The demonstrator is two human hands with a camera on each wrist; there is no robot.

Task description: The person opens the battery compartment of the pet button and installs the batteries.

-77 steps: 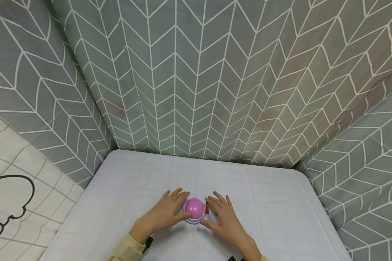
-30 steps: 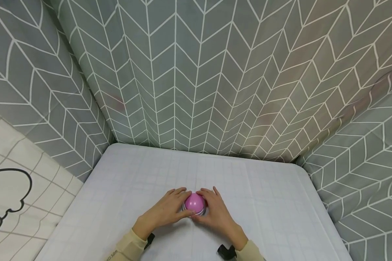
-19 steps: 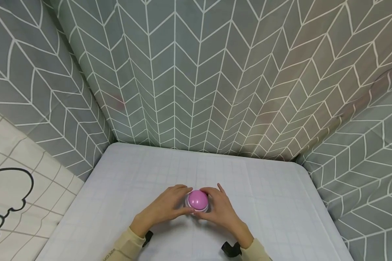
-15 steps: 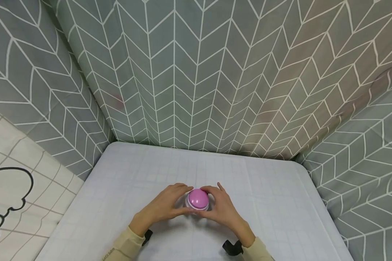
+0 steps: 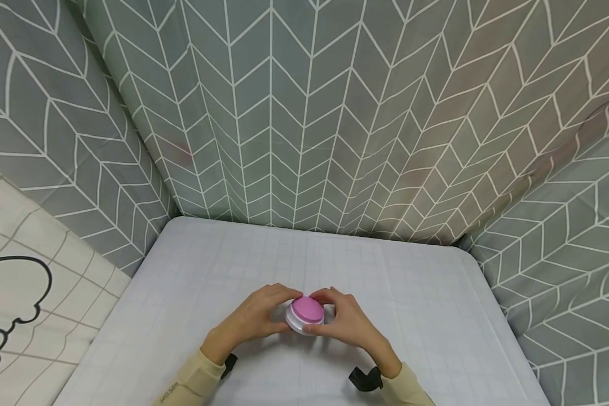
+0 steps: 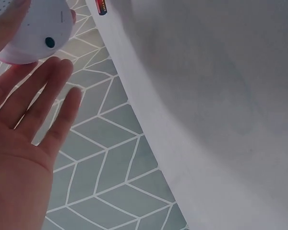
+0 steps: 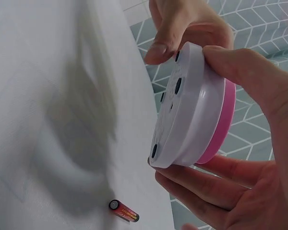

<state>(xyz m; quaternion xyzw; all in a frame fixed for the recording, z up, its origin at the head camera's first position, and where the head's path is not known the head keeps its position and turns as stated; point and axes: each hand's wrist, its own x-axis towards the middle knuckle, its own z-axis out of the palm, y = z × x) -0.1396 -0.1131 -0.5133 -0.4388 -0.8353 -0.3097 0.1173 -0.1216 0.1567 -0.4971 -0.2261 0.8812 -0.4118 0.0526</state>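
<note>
A round push button [image 5: 308, 309] with a pink domed top and a white base is raised off the table and tilted. My right hand [image 5: 351, 320] grips its rim, thumb on the near side and fingers on the far side. In the right wrist view its white underside [image 7: 170, 108] shows small dark round feet. My left hand [image 5: 256, 314] is at the button's left side with fingers loosely extended. The left fingertips are right at its edge, and the left thumb [image 7: 162, 48] stands slightly off the base.
A small red and black battery [image 7: 124, 211] lies on the white table covering [image 5: 223, 259] below the button; in the head view the right hand hides it. Grey chevron-patterned curtains [image 5: 304, 124] stand behind and beside the table.
Both hands first flanked the button on the table, then closed in on it. It has since been lifted and tilted, its white base now showing more, and the left thumb has drawn back.
</note>
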